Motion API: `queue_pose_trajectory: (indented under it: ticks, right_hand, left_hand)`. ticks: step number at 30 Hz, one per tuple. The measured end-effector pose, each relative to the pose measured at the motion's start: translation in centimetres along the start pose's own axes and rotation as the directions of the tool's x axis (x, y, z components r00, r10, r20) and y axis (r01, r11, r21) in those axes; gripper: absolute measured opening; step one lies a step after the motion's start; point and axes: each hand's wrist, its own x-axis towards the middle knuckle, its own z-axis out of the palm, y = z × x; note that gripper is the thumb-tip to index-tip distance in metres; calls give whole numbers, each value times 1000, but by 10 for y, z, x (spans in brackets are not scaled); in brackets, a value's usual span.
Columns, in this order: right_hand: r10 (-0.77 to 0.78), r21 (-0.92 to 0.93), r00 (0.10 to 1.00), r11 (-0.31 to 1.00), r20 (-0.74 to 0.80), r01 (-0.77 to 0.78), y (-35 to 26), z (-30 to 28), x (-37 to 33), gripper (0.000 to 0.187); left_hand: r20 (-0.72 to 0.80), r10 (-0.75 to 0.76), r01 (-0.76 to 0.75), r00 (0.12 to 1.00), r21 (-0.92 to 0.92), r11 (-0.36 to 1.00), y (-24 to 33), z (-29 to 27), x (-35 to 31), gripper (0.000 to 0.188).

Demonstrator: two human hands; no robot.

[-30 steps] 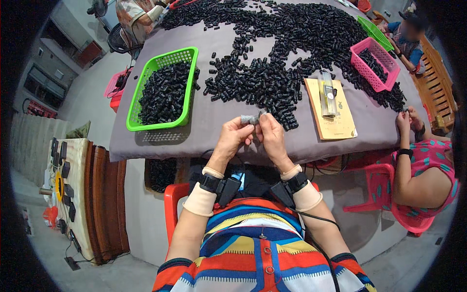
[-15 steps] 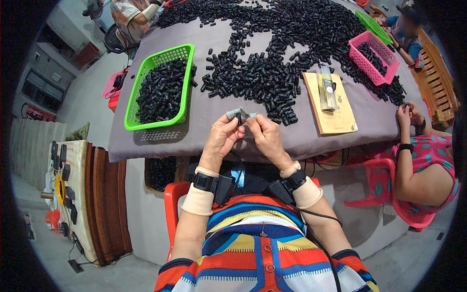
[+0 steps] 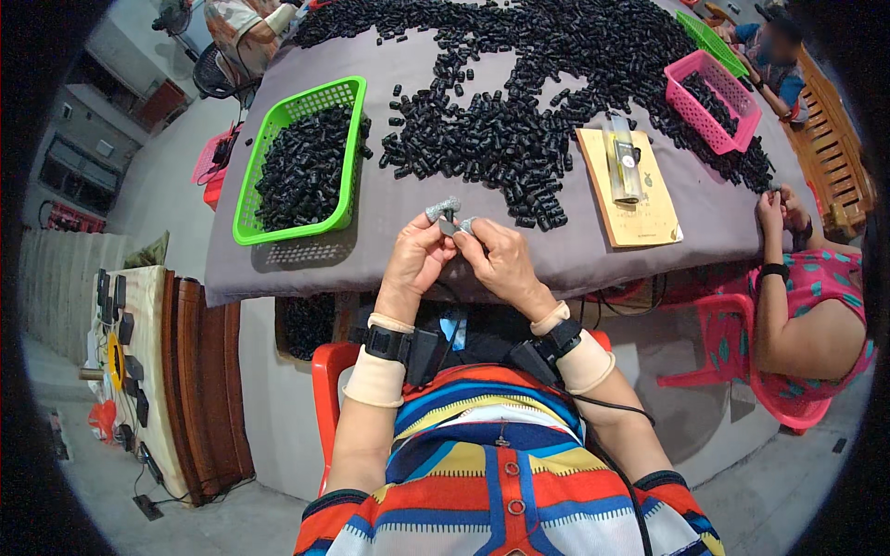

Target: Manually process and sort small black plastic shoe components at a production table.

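My left hand (image 3: 417, 252) and my right hand (image 3: 503, 262) meet above the table's near edge, fingertips almost touching. Grey wrapping covers some fingertips on both. In the left fingers is a small black cylindrical piece (image 3: 451, 216), partly hidden by them. A small flat grey piece (image 3: 448, 226) shows between the two hands; which hand grips it is unclear. The right thumb and finger are pinched together, their contents too small to make out. Just beyond the hands lies a broad heap of similar black pieces (image 3: 482, 144).
Left of the heap stands a green basket (image 3: 243, 208) of black pieces. A yellowish pad (image 3: 649, 222) with a clear ruler-like tool (image 3: 623, 171) lies right. Farther right are a pink basket (image 3: 737, 139) and a co-worker's hands (image 3: 777, 208). Another person sits behind.
My hands have shifted slightly left; the left fingertips have turned upward around the black piece. The flat grey piece now shows lower, between the hands.
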Motion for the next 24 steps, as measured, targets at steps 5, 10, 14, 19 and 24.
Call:
queue_pose_trajectory:
  ticks: [5,10,14,19,24]
  right_hand:
    - [-8,-42,1000,999,-13,8,0,1,0,19]
    - [-12,-45,1000,999,-28,11,0,2,0,19]
    - [25,-40,997,999,-74,-28,0,2,-1,19]
    - [166,90,980,984,-112,-156,-1,0,3,20]
    - [193,95,969,979,-156,-179,2,3,5,22]
  left_hand:
    - [-5,9,-9,1000,15,1000,-1,-1,1,30]
    - [24,1,-1,1000,11,1000,0,-2,0,30]
    - [11,10,-11,1000,17,1000,1,5,-1,27]
    - [15,14,-14,1000,35,999,2,7,-2,22]
    - [-6,-34,35,999,134,990,2,14,-5,20]
